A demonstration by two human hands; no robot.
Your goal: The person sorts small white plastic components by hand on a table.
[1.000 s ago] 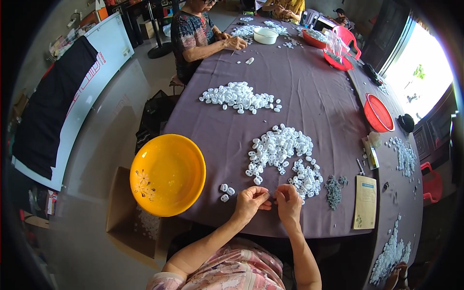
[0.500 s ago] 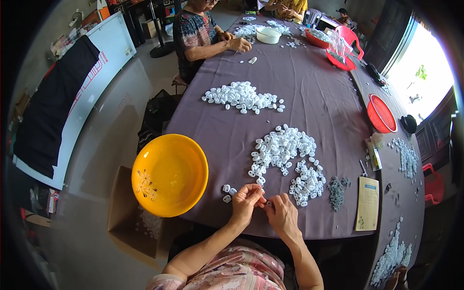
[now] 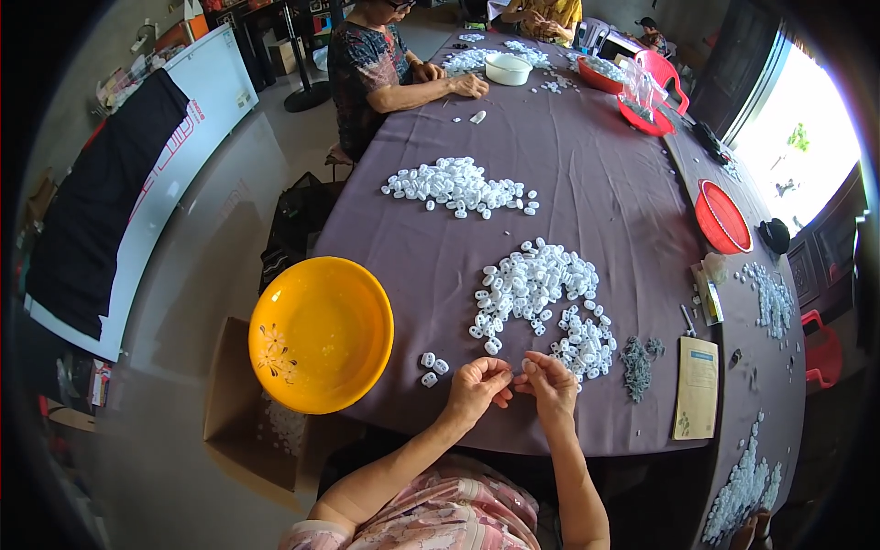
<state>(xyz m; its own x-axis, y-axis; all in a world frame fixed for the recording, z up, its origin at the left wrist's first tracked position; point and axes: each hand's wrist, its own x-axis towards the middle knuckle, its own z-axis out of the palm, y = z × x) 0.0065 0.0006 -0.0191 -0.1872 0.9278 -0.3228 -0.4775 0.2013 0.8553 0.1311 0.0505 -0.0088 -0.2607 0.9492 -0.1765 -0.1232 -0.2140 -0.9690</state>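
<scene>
Side by side at the near edge of the table, my left hand [image 3: 477, 391] and my right hand [image 3: 550, 383] face each other with fingertips pinched. A small whitish plastic piece shows partly at my right fingertips. Whatever the left fingers pinch is too small to make out. Just beyond my hands lies a heap of white oval plastic pieces with holes [image 3: 536, 280], and its lower right part [image 3: 587, 344] reaches beside my right hand. Several loose white pieces [image 3: 428, 379] rest left of my left hand. Farther right is a pile of small grey parts [image 3: 636, 368].
A yellow basin [image 3: 321, 335] stands at the table's left edge, above an open cardboard box [image 3: 229, 403]. Another white heap [image 3: 458, 186] lies farther up. A brown packet [image 3: 697, 389] and red basket [image 3: 722, 217] are at right. Across the table sits a co-worker [image 3: 371, 69].
My hands have shifted slightly, the right one turning upward and moving a little away from the left. The co-worker's far hand has moved slightly right along the table.
</scene>
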